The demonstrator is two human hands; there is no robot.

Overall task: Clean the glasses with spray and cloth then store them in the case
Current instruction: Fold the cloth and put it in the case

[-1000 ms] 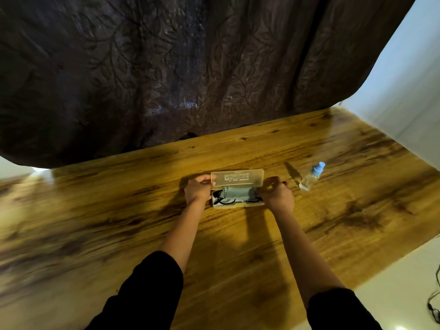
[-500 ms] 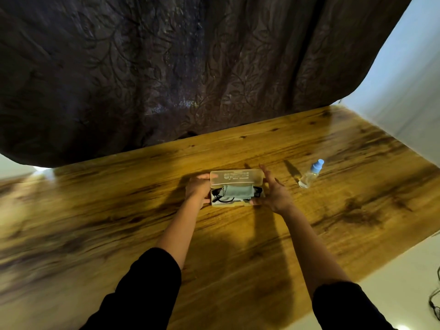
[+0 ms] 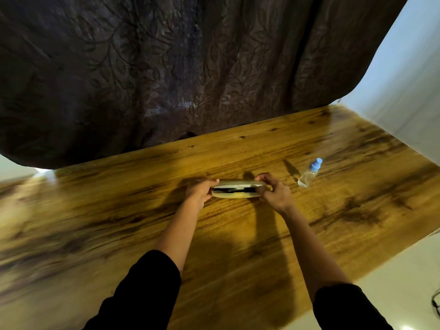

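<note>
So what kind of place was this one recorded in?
Probably a room in a home rather than a workshop, though that is a guess: a wood-grain table pushed against a dark leaf-patterned curtain, plain white walls and a pale tiled floor.

One camera only, worn on my head; no second view shares the scene. It is wide-angle, looking forward and steeply down over the wooden tabletop (image 3: 119,210), whose edges run tilted and bowed. My two forearms enter from the bottom edge and reach away from the lens; my left hand (image 3: 198,192) and right hand (image 3: 273,192) sit near frame centre, at arm's length. The upper half faces a dark patterned curtain (image 3: 190,67) beyond the tabletop's far edge.
</note>
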